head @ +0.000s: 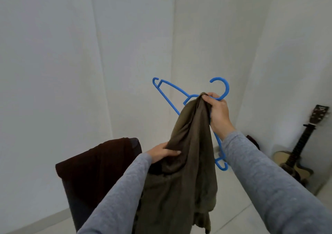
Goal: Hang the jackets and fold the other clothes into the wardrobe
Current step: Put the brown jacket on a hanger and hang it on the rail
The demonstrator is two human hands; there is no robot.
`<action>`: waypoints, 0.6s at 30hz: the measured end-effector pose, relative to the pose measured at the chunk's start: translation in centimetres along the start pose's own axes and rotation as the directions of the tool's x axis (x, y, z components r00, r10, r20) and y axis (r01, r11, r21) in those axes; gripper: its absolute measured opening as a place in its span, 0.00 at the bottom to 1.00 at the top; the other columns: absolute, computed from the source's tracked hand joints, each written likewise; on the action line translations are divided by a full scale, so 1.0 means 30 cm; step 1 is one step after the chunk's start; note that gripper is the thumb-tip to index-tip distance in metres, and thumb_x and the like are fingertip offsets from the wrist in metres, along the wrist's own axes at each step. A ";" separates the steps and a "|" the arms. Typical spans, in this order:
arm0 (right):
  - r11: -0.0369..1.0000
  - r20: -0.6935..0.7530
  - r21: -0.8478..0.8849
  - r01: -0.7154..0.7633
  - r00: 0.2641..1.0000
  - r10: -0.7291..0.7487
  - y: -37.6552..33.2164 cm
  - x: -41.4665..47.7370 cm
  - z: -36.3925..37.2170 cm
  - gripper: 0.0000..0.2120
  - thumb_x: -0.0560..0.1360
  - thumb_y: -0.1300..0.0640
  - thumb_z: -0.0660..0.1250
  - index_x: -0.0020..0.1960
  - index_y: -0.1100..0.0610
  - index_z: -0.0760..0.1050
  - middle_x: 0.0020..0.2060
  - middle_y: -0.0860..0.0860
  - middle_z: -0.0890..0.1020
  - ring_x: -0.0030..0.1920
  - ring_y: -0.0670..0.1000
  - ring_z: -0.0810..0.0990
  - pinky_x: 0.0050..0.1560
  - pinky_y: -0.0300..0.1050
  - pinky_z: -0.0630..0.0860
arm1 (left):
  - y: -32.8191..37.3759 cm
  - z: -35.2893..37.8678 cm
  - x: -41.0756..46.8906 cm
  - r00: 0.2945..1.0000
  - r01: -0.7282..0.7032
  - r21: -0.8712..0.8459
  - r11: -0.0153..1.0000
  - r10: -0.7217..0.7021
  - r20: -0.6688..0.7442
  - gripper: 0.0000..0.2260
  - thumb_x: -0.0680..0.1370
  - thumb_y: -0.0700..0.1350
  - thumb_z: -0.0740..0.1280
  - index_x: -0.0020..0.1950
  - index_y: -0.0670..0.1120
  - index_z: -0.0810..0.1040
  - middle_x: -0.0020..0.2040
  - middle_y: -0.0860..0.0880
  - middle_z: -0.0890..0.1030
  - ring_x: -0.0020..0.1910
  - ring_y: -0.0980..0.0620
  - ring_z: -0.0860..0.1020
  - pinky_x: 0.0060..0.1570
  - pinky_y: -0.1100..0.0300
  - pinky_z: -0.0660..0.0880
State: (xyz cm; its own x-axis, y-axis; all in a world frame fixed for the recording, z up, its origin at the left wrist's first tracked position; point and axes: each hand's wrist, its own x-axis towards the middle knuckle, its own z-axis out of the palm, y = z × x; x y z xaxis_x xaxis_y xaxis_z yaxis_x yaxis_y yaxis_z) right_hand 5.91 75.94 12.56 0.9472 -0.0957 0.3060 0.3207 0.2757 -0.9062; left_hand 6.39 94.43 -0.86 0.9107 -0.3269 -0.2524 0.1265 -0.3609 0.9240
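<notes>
Closest to you, your left grip [162, 153] curls round a fold of the olive jacket [181, 180], which hangs in the air before you. Just above, your right grip [218, 114] clamps the jacket's top together with the neck of the blue hanger [168, 90]. The jacket is not yet spread over the hanger's arms, so hanging seems barely begun; farther off, a dark garment [93, 167] lies draped over a chair back [135, 143], and no wardrobe shows.
</notes>
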 end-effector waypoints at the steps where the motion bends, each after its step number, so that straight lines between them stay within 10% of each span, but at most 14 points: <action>1: 1.000 -0.025 0.022 0.003 1.000 -0.003 -0.009 0.010 -0.034 0.11 0.76 0.62 0.64 0.36 0.55 0.77 0.31 0.49 0.79 0.37 0.49 0.77 0.43 0.43 0.74 | 0.019 0.018 0.003 0.999 0.027 -0.146 0.989 -0.020 0.047 0.28 0.68 0.59 0.72 0.64 0.48 0.75 0.56 0.51 0.81 0.56 0.49 0.78 0.65 0.54 0.69; 6: 0.998 -0.043 0.060 0.018 0.999 -0.016 -0.038 0.042 -0.084 0.13 0.75 0.62 0.65 0.33 0.54 0.77 0.32 0.51 0.78 0.38 0.51 0.76 0.44 0.46 0.74 | 0.038 0.101 -0.004 0.975 0.139 -0.276 0.951 -0.082 0.209 0.18 0.80 0.55 0.60 0.61 0.44 0.77 0.54 0.47 0.81 0.54 0.50 0.79 0.64 0.57 0.71; 10: 0.999 -0.049 0.027 0.034 0.998 -0.032 -0.051 0.031 -0.085 0.14 0.75 0.62 0.65 0.32 0.53 0.77 0.31 0.51 0.78 0.37 0.51 0.76 0.45 0.48 0.74 | 0.035 0.191 -0.022 0.995 0.049 -0.081 0.996 -0.042 0.093 0.11 0.81 0.41 0.57 0.49 0.42 0.79 0.37 0.51 0.80 0.38 0.54 0.76 0.33 0.71 0.75; 18: 0.999 -0.121 -0.049 0.022 0.992 -0.027 -0.035 0.005 -0.124 0.10 0.76 0.61 0.65 0.36 0.55 0.75 0.34 0.52 0.77 0.39 0.51 0.76 0.45 0.47 0.75 | -0.043 0.195 0.052 0.987 -0.144 0.145 0.979 0.153 -0.049 0.08 0.78 0.39 0.63 0.55 0.45 0.78 0.50 0.48 0.79 0.51 0.51 0.75 0.60 0.53 0.72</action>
State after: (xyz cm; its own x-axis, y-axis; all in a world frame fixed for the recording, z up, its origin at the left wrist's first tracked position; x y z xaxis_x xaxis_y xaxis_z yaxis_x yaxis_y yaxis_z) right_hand 5.71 72.08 12.47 0.9308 -0.2184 0.2931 0.3405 0.2267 -0.9125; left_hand 5.34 89.29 -4.13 0.9377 -0.3345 -0.0939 -0.0642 -0.4325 0.8993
